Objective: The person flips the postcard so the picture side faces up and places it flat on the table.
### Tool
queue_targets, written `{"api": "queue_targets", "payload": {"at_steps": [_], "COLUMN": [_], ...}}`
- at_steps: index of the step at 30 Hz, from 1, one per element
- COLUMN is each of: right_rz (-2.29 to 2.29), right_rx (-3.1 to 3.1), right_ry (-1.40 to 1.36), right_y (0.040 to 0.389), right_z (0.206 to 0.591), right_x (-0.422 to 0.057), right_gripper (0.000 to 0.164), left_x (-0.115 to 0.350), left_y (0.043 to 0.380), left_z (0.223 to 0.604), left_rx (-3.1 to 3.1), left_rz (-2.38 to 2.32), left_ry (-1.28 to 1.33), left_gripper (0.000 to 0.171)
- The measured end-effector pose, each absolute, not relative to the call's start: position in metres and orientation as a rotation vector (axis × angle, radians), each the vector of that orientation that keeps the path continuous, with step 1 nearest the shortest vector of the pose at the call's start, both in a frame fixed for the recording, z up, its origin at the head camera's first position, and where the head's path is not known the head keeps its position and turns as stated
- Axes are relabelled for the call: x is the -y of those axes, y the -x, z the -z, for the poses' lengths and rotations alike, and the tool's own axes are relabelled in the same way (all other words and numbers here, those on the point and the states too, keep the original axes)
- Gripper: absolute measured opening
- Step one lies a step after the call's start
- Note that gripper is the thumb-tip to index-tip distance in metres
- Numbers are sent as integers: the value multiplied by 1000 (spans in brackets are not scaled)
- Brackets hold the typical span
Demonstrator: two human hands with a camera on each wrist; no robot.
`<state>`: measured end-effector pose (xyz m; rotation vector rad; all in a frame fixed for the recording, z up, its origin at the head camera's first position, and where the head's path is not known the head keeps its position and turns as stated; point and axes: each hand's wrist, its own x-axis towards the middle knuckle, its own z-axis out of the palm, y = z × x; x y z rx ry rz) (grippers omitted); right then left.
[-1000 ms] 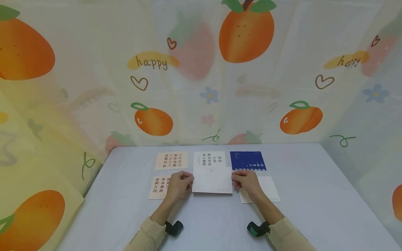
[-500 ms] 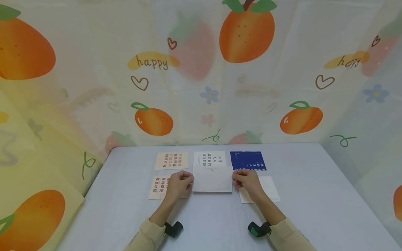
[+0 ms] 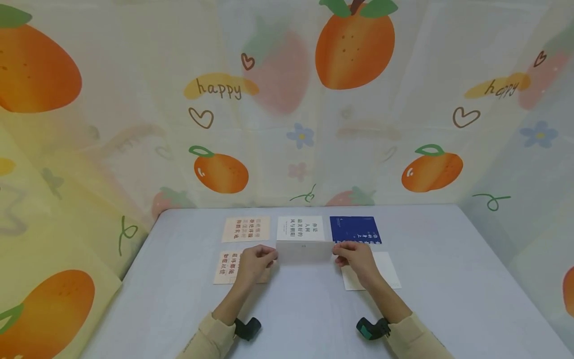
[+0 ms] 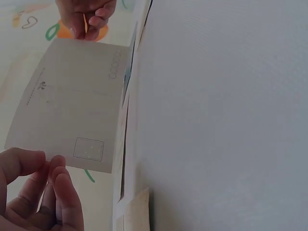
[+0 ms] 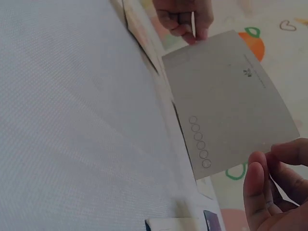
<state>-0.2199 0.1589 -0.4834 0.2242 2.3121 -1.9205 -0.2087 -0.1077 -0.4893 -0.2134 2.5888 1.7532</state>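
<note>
Between both hands a postcard point(image 3: 305, 252) is held above the table, tilted so that the head view sees it as a narrow pale strip. Its greyish side with a stamp box and postcode circles faces the wrist cameras, as the postcard point(image 4: 72, 101) in the left wrist view shows. My left hand point(image 3: 254, 267) pinches one short edge between thumb and fingertips. On the opposite edge my right hand point(image 3: 358, 262) pinches in the same way. Just behind it lies a white card with dark characters point(image 3: 299, 228).
A cream card with brown characters point(image 3: 246, 229) and a blue card point(image 3: 355, 229) flank the white one. Nearer lie another cream card point(image 3: 227, 267), partly under the left hand, and a blank-looking white card point(image 3: 381, 269) by the right. A fruit-printed curtain point(image 3: 287, 164) stands behind the table point(image 3: 305, 319).
The held postcard has tipped from showing its broad white face to nearly edge-on in the head view. More of the white card behind it shows. Both hands stay almost in place.
</note>
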Motion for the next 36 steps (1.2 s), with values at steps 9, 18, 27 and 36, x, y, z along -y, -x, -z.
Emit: {"api": "queue_targets", "payload": {"at_steps": [9,18,27,36], "right_rz": [1963,1991,2021,1999], "right_rx": [-2252,-2173,-2137,-2176], "right_ry": [-238,-226,-249,-282], "right_y": [222,223,221,219], "right_z": [480,482,484,486], "right_x": [-161,-163,-163,-162], "right_gripper": [25,29,30,25], "left_x": [116,120,119,117], "left_y": [211,210,211,210], "left_z": [491,490,493,496], "left_rx": [-2367,-2133,-2065,-2114], "left_rz": [-1839,-1986,-2051,-2014], "left_ry": [265,333,361,378], "left_gripper": [22,29,28,24]}}
